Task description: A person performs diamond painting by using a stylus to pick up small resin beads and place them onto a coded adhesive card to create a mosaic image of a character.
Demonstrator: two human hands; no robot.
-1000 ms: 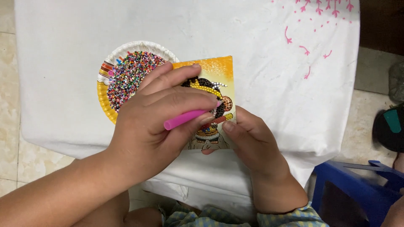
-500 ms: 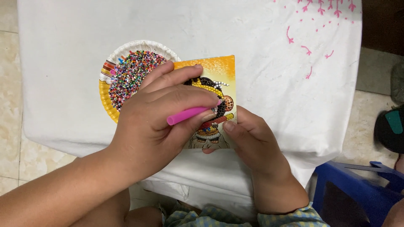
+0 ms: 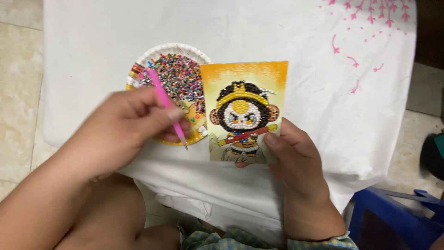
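Down at the white cloth-covered table (image 3: 259,32), both hands were at work near its front edge. Left hand (image 3: 125,127) was closed narrow around a slim pink plastic stylus pen (image 3: 166,106), pinched between thumb and fingertips. Pen's long axis ran on a diagonal: blunt upper end pointed up and away to the left over the plate, fine tip pointed down and to the right, towards the person. Tip sat at the near rim of a round paper plate with a yellow border (image 3: 159,51), just left of the card; whether it touched the plate could not be told.

Plate lay left of the card, heaped with small multicoloured beads (image 3: 178,76). Card's left edge overlapped the plate's right side.

Right hand (image 3: 298,162) gripped the lower right corner of a rectangular orange-yellow bead-picture card (image 3: 245,111), thumb on its face, fingers curled behind. Card stood portrait, long axis running away from the person, top edge tipped slightly right. It showed a cartoon monkey figure with a yellow crown and a red staff, mostly filled with beads.

Right of the card, the cloth carried pink branch-like printed marks (image 3: 365,14) near the far corner. Beyond the table's right side, a blue plastic stool (image 3: 393,217) stood on pale floor tiles (image 3: 18,83).
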